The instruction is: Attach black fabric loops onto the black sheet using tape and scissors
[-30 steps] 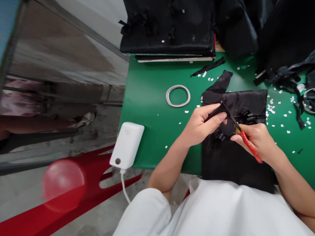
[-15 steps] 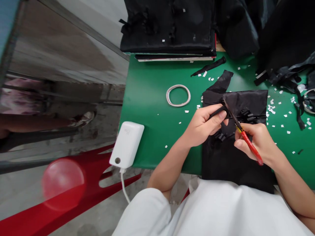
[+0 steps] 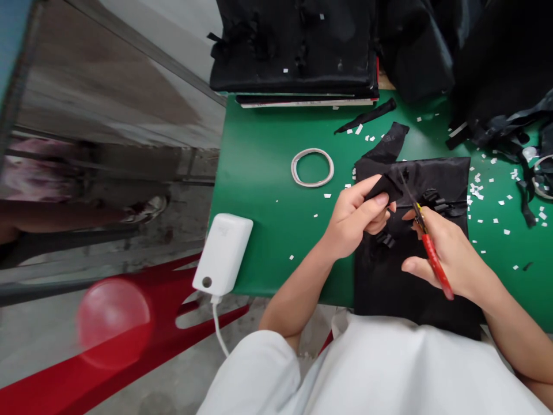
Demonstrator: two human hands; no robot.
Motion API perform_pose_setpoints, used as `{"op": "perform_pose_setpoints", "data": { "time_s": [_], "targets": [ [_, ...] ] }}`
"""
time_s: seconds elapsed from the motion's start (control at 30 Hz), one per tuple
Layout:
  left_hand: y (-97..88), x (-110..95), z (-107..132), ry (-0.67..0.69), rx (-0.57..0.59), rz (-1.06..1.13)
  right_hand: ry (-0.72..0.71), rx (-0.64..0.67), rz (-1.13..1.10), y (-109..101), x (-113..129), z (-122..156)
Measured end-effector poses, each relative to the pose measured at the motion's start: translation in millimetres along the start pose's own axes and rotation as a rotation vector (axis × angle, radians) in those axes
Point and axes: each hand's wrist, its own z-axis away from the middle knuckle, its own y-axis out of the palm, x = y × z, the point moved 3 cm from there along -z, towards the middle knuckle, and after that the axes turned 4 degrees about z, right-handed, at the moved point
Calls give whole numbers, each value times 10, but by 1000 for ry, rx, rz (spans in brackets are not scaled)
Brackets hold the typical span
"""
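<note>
A flat black fabric piece with black buckles lies on the green table in front of me. My left hand pinches a black strap end of it between thumb and fingers. My right hand grips red-handled snips, blades pointing up-left toward the strap end, just right of my left fingertips.
A white tape ring lies left of the fabric. A white power bank with a cable sits at the table's left front corner. Stacked black fabric fills the back edge. Small white paper scraps and black straps litter the right side.
My right hand has dropped slightly toward me and its fingers have loosened around the snips. The left hand has tilted the strap end a little upward.
</note>
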Motion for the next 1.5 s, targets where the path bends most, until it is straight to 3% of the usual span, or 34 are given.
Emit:
{"op": "perform_pose_setpoints", "data": {
  "time_s": [0.2,0.37,0.5,0.73,0.97,1.17,1.33,1.5],
  "targets": [
    [10,6,41,67,-27,-114,-65,-74,182,56,46,14],
    [-3,-5,84,74,-77,-449,-53,-89,275,52,60,16],
    [1,-47,89,131,-13,-572,-28,-62,312,45,68,22],
    [7,-117,97,172,32,-639,48,13,242,49,78,53],
    [99,-134,147,99,-74,-662,134,56,228,7,111,81],
    [186,-123,192,46,-94,-701,163,131,186,-26,103,172],
    [305,-44,190,12,-90,-669,177,130,107,-93,52,315],
    [515,158,255,-36,-102,-629,201,140,88,-115,-66,569]
  ]
}}
